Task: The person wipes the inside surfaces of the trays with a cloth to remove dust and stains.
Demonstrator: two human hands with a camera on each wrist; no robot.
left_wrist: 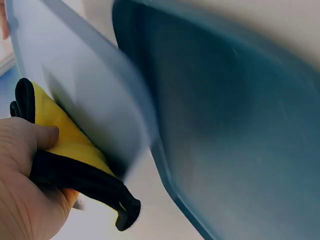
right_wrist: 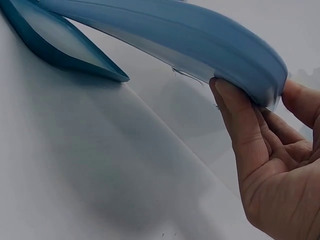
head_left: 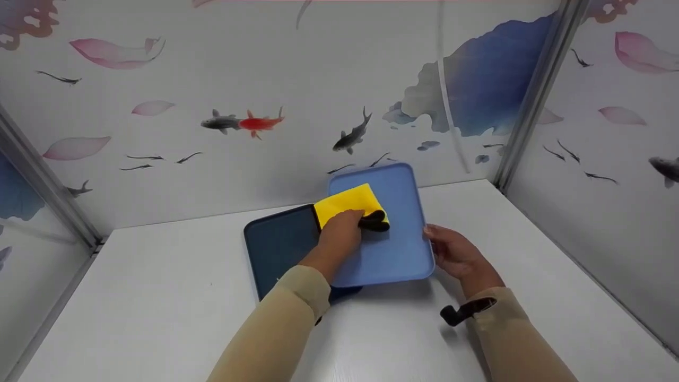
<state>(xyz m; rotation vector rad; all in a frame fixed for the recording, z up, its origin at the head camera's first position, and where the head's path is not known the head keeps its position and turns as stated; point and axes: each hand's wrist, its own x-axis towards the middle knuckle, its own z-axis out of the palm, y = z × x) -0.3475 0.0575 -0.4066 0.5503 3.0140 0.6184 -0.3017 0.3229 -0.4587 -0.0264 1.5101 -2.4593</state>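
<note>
A folded yellow cloth with black edging (head_left: 347, 200) is gripped between the thumb and fingers of my left hand (head_left: 339, 236). It lies over the inside of a light blue tray (head_left: 395, 257); whether it touches the surface I cannot tell. My right hand (head_left: 459, 253) pinches that tray at its right edge, thumb on one side and fingers underneath in the right wrist view. The tray is lifted and tilted, overlapping a dark teal tray (head_left: 281, 241) that lies on the table. In the left wrist view, the cloth (left_wrist: 75, 135) hangs beside the tilted tray (left_wrist: 95, 65).
A white table (head_left: 175, 302) carries the trays. Behind it stands a white wall panel (head_left: 297, 69) printed with fish and petals, with another panel at each side. Metal posts (head_left: 536, 101) mark the corners. A black strap (head_left: 467, 310) sits on my right wrist.
</note>
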